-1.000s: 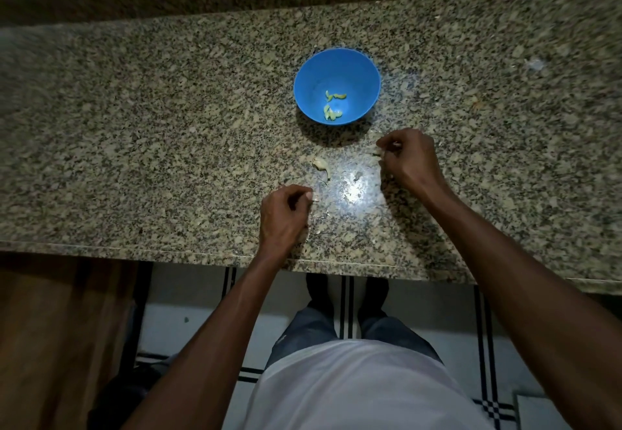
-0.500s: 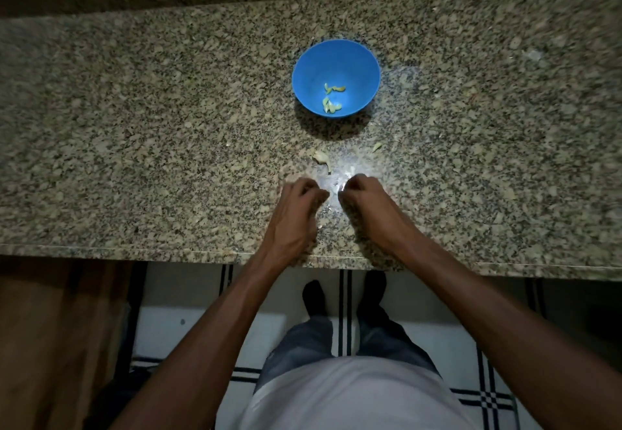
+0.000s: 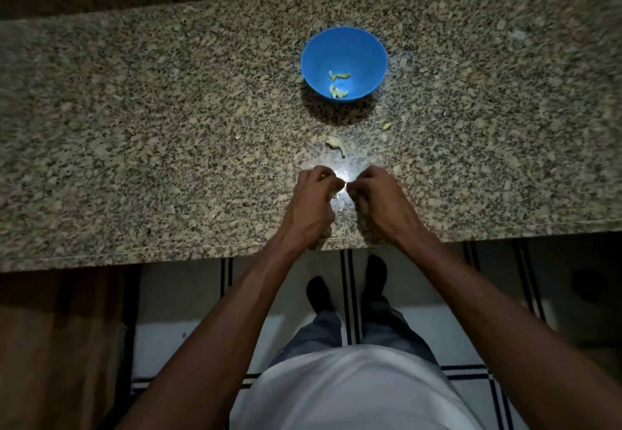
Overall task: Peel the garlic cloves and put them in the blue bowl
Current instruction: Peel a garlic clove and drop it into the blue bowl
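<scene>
A blue bowl (image 3: 344,62) stands on the granite counter (image 3: 134,126) with several pale peeled garlic pieces (image 3: 338,83) at its bottom. Nearer me, my left hand (image 3: 314,200) and my right hand (image 3: 373,194) meet fingertip to fingertip over a bright reflection on the stone. Both have curled fingers that pinch a small white garlic clove (image 3: 345,187) between them; most of it is hidden by the fingers. A loose garlic skin scrap (image 3: 335,144) lies on the counter between my hands and the bowl.
Another small peel scrap (image 3: 386,125) lies right of the bowl's shadow. The counter's front edge (image 3: 168,254) runs just under my wrists, with tiled floor and my feet below. A raised ledge borders the counter's far side.
My right hand came back from the right of the bowl toward my left hand. Both hands now meet at the clove near the counter's front.
</scene>
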A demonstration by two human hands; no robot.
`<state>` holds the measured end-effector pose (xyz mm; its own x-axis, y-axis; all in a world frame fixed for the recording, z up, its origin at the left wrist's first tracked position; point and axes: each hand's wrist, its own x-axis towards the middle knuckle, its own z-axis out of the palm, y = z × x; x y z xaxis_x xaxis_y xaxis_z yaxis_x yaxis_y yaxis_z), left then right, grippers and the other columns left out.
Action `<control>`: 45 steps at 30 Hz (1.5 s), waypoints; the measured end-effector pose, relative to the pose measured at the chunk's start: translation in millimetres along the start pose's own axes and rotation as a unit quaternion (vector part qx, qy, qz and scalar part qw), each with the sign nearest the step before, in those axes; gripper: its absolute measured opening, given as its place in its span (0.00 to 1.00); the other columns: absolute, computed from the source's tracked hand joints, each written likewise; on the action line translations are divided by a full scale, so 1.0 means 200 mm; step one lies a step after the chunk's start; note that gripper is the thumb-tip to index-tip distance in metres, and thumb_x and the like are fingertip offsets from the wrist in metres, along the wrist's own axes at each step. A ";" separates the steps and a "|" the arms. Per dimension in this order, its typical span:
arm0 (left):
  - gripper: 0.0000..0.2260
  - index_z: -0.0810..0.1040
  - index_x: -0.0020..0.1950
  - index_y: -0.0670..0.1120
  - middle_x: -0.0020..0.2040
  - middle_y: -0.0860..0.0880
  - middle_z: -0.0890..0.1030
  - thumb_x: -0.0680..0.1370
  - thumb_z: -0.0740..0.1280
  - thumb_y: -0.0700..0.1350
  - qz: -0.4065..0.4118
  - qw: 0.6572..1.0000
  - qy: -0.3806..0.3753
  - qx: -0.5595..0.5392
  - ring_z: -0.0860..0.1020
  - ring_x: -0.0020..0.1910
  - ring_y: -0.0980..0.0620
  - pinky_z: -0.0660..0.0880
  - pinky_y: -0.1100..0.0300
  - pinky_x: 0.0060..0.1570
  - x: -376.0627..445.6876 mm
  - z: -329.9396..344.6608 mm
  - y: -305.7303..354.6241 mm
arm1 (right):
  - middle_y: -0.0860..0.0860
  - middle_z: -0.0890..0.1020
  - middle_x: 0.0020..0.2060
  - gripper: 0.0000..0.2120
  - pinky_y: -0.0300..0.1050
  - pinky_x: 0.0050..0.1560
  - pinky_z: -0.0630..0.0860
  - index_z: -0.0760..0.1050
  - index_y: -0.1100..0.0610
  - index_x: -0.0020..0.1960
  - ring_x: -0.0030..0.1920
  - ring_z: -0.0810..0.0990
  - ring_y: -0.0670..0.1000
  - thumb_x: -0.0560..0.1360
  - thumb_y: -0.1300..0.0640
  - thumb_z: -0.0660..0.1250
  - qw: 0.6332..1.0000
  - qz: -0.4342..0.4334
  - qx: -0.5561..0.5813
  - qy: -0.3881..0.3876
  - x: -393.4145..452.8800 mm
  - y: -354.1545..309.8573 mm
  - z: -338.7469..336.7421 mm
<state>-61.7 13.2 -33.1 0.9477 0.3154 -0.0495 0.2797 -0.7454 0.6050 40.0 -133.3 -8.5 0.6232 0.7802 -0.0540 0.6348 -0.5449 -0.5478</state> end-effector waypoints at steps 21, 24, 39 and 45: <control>0.26 0.73 0.74 0.39 0.66 0.45 0.72 0.76 0.63 0.24 -0.057 0.993 0.004 -0.100 0.73 0.65 0.50 0.73 0.66 0.67 -0.06 -0.03 0.02 | 0.55 0.76 0.41 0.14 0.47 0.38 0.71 0.78 0.58 0.42 0.39 0.74 0.52 0.80 0.70 0.60 0.991 0.112 0.065 0.026 -0.07 -0.11 0.05; 0.29 0.74 0.74 0.41 0.67 0.44 0.72 0.74 0.63 0.23 -0.115 0.990 0.058 -0.059 0.69 0.66 0.48 0.73 0.69 0.59 -0.04 -0.10 -0.06 | 0.55 0.77 0.44 0.15 0.41 0.43 0.72 0.79 0.60 0.43 0.44 0.74 0.53 0.80 0.72 0.59 0.984 0.154 0.065 0.055 -0.07 -0.03 -0.02; 0.31 0.74 0.73 0.42 0.67 0.45 0.71 0.72 0.63 0.24 -0.131 0.989 0.056 -0.048 0.65 0.68 0.48 0.64 0.75 0.57 -0.05 -0.08 0.01 | 0.57 0.76 0.54 0.10 0.48 0.46 0.77 0.81 0.65 0.52 0.54 0.76 0.57 0.76 0.75 0.65 0.996 0.092 0.015 0.002 0.01 -0.03 0.02; 0.21 0.77 0.69 0.41 0.65 0.44 0.72 0.77 0.71 0.34 -0.023 0.999 -0.044 -0.011 0.67 0.66 0.46 0.72 0.54 0.61 -0.09 -0.05 0.02 | 0.55 0.71 0.60 0.15 0.43 0.43 0.73 0.78 0.57 0.66 0.58 0.70 0.55 0.80 0.65 0.68 0.994 -0.012 -0.033 -0.101 -0.02 -0.06 0.06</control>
<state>-78.5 11.3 -22.1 0.9443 0.2950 -0.1459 0.3198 -0.7180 0.6182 23.9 -126.9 -11.3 0.5076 0.8354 -0.2110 0.6808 -0.5389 -0.4960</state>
